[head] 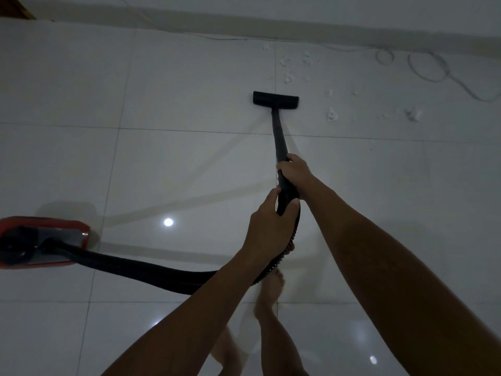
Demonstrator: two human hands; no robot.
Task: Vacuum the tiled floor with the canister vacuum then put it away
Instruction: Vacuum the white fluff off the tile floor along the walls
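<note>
Both hands, left (267, 226) and right (294, 172), wrapped round the wand (279, 142), nozzle (275, 98) down; fluff bits (331, 114) still to get, canister (43, 241) not stowed.

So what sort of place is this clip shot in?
Most likely a room in a home, dimly lit: glossy large floor tiles, a red canister vacuum trailing its hose, and a loose cable coiled along the wall.
</note>
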